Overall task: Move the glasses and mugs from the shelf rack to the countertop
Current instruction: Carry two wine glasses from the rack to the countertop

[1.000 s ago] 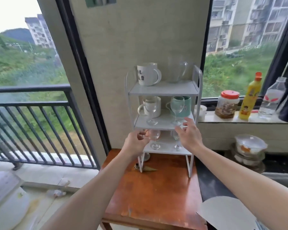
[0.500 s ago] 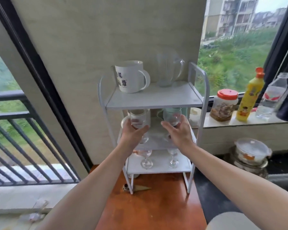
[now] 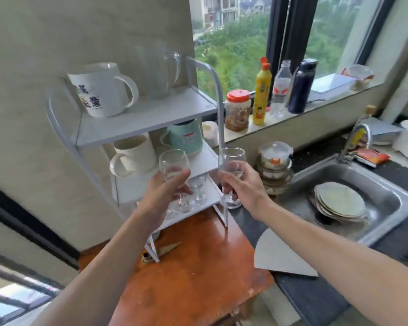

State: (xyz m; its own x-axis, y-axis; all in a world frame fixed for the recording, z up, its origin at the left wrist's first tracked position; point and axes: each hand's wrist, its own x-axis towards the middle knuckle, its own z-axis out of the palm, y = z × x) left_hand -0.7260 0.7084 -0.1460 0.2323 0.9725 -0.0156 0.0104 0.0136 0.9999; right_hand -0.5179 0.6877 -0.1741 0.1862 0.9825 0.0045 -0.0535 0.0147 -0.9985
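Note:
My left hand (image 3: 161, 192) grips a clear wine glass (image 3: 173, 162) in front of the white three-tier shelf rack (image 3: 149, 118). My right hand (image 3: 242, 184) holds a second wine glass (image 3: 231, 158) just right of the rack, above the dark countertop (image 3: 245, 229). On the top tier stand a white printed mug (image 3: 101, 90) and a clear glass pitcher (image 3: 159, 69). The middle tier holds a cream mug (image 3: 133, 154) and a teal mug (image 3: 186, 136). A small wine glass (image 3: 199, 189) remains on the bottom tier, and another is partly hidden behind my left hand.
The rack stands on an orange wooden table (image 3: 186, 274). To the right are a steel sink (image 3: 353, 196) with stacked plates (image 3: 339, 200), stacked lidded containers (image 3: 275, 165), and a grey mat (image 3: 283, 252). A jar (image 3: 237, 110), yellow bottle (image 3: 262, 92), water bottle and dark flask line the windowsill.
Both hands have pulled a wine glass each off the middle tier and out in front of the rack. The view has swung right and tilted, showing the sink.

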